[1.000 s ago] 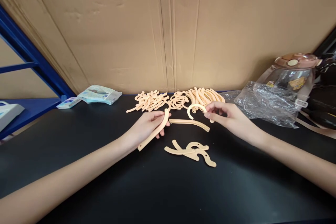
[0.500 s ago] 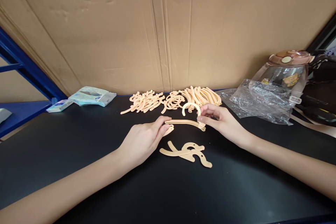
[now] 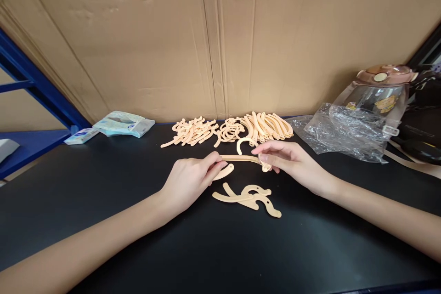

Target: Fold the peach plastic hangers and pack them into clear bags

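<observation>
Between my hands is a long, slightly curved beige plastic hanger arm [image 3: 239, 158]. My left hand [image 3: 188, 181] is closed, pinching its left end between thumb and fingers. A second curved hanger piece [image 3: 224, 172] sticks out below the left fingertips; whether it is gripped or lies on the table I cannot tell. At the other end, my right hand [image 3: 289, 161] is closed around the joint where a C-shaped hanger hook [image 3: 242, 143] meets the arm; its fingers cover part of the hook. Just in front lie several loose hanger pieces [image 3: 248, 198], overlapping on the black table [image 3: 206, 257].
Along the back lie a heap of hooked pieces [image 3: 195, 131], a small heap of rings or hooks [image 3: 230, 131] and a row of arms [image 3: 268, 126]. A tissue pack [image 3: 120, 124] is left; a clear plastic bag [image 3: 341, 133] and a water bottle [image 3: 382, 92] stand right. Cardboard [image 3: 155, 46] rises behind.
My right fingers have shifted over the joint, with the index finger now across the hook. The hook sits a little lower and further left. More of the second piece shows by my left hand.
</observation>
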Demonstrator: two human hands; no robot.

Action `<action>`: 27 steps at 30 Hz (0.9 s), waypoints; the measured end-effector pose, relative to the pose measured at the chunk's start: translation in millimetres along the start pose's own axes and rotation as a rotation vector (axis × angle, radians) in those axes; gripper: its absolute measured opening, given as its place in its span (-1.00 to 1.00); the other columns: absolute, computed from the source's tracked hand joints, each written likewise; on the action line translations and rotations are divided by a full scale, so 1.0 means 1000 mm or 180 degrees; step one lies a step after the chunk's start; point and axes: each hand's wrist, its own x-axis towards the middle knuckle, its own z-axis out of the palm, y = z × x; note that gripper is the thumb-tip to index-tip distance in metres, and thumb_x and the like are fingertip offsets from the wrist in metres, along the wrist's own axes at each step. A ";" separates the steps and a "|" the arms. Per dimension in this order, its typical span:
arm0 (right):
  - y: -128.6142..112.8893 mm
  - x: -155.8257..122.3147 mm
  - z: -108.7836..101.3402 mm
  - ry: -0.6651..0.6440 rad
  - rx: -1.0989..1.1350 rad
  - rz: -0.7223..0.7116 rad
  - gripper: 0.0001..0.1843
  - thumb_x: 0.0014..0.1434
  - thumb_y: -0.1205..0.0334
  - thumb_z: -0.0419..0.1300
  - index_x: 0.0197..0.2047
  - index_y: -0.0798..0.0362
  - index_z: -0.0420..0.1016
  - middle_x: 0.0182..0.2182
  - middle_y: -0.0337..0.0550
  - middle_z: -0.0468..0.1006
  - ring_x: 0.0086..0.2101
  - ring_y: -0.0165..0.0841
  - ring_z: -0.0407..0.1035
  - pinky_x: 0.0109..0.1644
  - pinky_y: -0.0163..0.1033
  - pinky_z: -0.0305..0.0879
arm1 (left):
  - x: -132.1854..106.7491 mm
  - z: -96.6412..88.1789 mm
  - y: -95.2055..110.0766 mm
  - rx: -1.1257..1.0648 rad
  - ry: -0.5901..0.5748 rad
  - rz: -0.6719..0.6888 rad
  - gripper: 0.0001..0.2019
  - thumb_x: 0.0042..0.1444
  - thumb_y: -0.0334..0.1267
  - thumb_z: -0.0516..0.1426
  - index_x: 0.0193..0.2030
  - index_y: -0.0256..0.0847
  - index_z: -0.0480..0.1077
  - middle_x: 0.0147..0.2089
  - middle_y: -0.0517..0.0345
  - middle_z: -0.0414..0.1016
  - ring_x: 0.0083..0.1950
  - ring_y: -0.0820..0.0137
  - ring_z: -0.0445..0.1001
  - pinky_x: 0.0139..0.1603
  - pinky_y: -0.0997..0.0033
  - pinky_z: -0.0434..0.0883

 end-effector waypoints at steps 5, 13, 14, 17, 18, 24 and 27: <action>-0.002 -0.002 0.006 -0.0011 0.0263 0.0243 -0.80 0.13 0.12 0.30 -0.20 0.02 0.55 -0.39 -0.26 0.52 -0.39 -0.48 0.37 -0.39 -0.37 0.25 | -0.002 0.003 -0.003 -0.0347 0.0266 0.0635 -0.62 0.38 0.03 -0.14 -0.30 -0.15 0.31 -0.49 0.34 0.44 -0.54 0.51 0.36 -0.52 0.53 0.06; -0.004 -0.003 0.012 -0.0461 0.0879 0.0422 -0.78 0.12 0.16 0.32 -0.20 0.03 0.42 -0.39 -0.29 0.45 -0.41 -0.45 0.42 -0.41 -0.31 0.47 | -0.003 0.007 -0.001 -0.0200 0.0732 0.1697 -0.74 0.34 -0.07 0.01 -0.15 -0.23 0.36 -0.38 0.23 0.42 -0.42 0.50 0.38 -0.45 0.55 0.23; -0.004 -0.003 0.012 -0.0513 0.0911 0.0422 -0.77 0.13 0.17 0.31 -0.17 0.02 0.41 -0.37 -0.29 0.44 -0.41 -0.46 0.43 -0.39 -0.30 0.47 | -0.002 0.006 -0.001 -0.0136 0.0771 0.1752 -0.76 0.35 -0.12 0.00 -0.14 -0.25 0.37 -0.36 0.20 0.43 -0.37 0.47 0.39 -0.42 0.54 0.26; -0.001 -0.003 0.013 -0.0655 0.0981 0.0436 -0.74 0.15 0.21 0.29 -0.09 -0.01 0.39 -0.33 -0.31 0.41 -0.39 -0.47 0.44 -0.36 -0.31 0.47 | 0.000 0.005 0.000 -0.0086 0.0834 0.1899 -0.80 0.37 -0.25 -0.02 -0.13 -0.28 0.38 -0.27 0.11 0.49 -0.24 0.38 0.39 -0.28 0.46 0.32; 0.000 -0.003 0.013 -0.0698 0.0992 0.0435 -0.75 0.16 0.22 0.28 -0.08 -0.01 0.39 -0.32 -0.31 0.40 -0.37 -0.46 0.45 -0.35 -0.31 0.47 | 0.000 0.005 0.000 -0.0126 0.0815 0.1934 -0.82 0.37 -0.28 -0.01 -0.12 -0.28 0.39 -0.23 0.10 0.51 -0.21 0.37 0.38 -0.22 0.44 0.33; 0.002 -0.002 0.014 -0.0745 0.0989 0.0367 -0.82 0.20 0.22 0.25 -0.11 -0.01 0.41 -0.30 -0.30 0.38 -0.34 -0.48 0.44 -0.32 -0.36 0.38 | 0.003 0.006 -0.002 -0.0407 0.0550 0.1960 -0.85 0.35 -0.34 0.01 -0.08 -0.24 0.40 -0.16 0.13 0.51 -0.17 0.38 0.38 -0.08 0.37 0.29; 0.002 -0.001 0.013 -0.0685 0.0996 0.0391 -0.79 0.19 0.22 0.27 -0.10 -0.02 0.42 -0.31 -0.31 0.39 -0.34 -0.49 0.42 -0.31 -0.36 0.37 | 0.002 0.005 -0.002 -0.0413 0.0532 0.1996 -0.84 0.35 -0.33 0.00 -0.08 -0.25 0.40 -0.17 0.11 0.50 -0.18 0.39 0.39 -0.10 0.39 0.30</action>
